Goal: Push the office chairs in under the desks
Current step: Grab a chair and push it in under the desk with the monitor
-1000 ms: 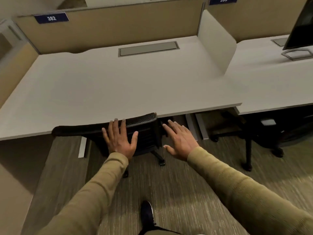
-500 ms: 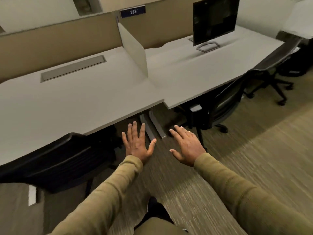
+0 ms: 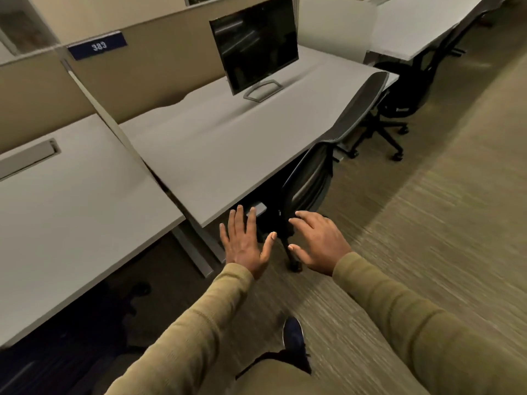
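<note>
A black mesh office chair (image 3: pixel 328 155) stands at the front edge of the white desk (image 3: pixel 205 149) marked 383, its back leaning against the desk's right corner and its seat partly under the top. My left hand (image 3: pixel 245 243) and my right hand (image 3: pixel 319 240) hover open, fingers spread, just short of the chair's near side, touching nothing. The first chair's dark base (image 3: pixel 125 297) shows in the shadow under the left desk (image 3: pixel 71 223). Another black chair (image 3: pixel 407 89) sits under the far desk (image 3: pixel 422 27) at the upper right.
A dark monitor (image 3: pixel 256 44) on a grey stand occupies desk 383. A white divider panel (image 3: pixel 108 121) separates the two near desks, with tan partition walls (image 3: pixel 159 67) behind. Grey desk legs (image 3: pixel 199 252) stand just left of my left hand. Striped carpet (image 3: pixel 427 238) stretches right.
The view has swung right from desk 382 to desk 383. My hands left the first chair's back, which is now under its desk, and moved toward the chair at desk 383.
</note>
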The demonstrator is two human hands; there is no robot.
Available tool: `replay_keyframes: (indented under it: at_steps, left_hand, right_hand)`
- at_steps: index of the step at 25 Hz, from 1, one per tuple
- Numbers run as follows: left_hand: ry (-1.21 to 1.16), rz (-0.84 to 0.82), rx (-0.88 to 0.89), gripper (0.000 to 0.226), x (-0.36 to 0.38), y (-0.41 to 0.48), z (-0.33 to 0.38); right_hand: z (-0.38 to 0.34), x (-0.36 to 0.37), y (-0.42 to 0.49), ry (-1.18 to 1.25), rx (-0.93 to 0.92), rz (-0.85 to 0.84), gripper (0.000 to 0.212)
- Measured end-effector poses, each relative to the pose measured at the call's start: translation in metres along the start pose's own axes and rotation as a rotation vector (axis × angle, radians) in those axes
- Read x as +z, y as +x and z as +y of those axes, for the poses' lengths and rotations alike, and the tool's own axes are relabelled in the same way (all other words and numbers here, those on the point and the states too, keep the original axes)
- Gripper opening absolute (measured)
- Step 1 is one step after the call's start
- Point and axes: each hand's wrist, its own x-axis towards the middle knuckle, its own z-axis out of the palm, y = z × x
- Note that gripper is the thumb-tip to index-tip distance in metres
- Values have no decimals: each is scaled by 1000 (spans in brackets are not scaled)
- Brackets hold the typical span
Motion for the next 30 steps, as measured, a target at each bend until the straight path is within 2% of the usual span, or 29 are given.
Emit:
replay_keyframes:
  at_steps: [3, 7, 9, 12, 15, 18, 20, 23, 26, 30]
  left_hand:
    - [-96, 70, 32, 85, 8, 45, 33]
    - [-173, 186, 109, 82, 8, 104, 70]
    - [-228, 262, 158, 81, 2, 127, 94]
    - [-246, 297, 200, 77, -2, 163, 133]
    - [-172, 273, 204, 72, 4, 191, 175]
    - [-18, 185, 130, 68, 12, 215, 221]
    - [149, 137, 18, 69, 16, 229, 251]
    - [314, 69, -197, 70, 22, 250, 286]
    - [395, 140, -293, 69, 31, 258, 300]
    - [414, 248, -264, 70, 42, 251, 305]
  right_hand:
    - [44, -22, 31, -2, -57, 108, 48]
    - [87, -70, 82, 51, -117, 373, 24]
    - [105, -93, 105, 58, -143, 508, 25]
    - [139, -122, 142, 37, -177, 556, 29]
    - [190, -134, 180, -27, -185, 422, 40]
    - [249, -136, 211, -98, -179, 157, 63]
    - [287, -139, 227, -108, -201, -14, 76]
    - [335, -152, 248, -125, -243, -158, 90]
    - [369, -169, 263, -184, -306, -236, 99]
    - [383, -176, 271, -285, -461, -212, 109]
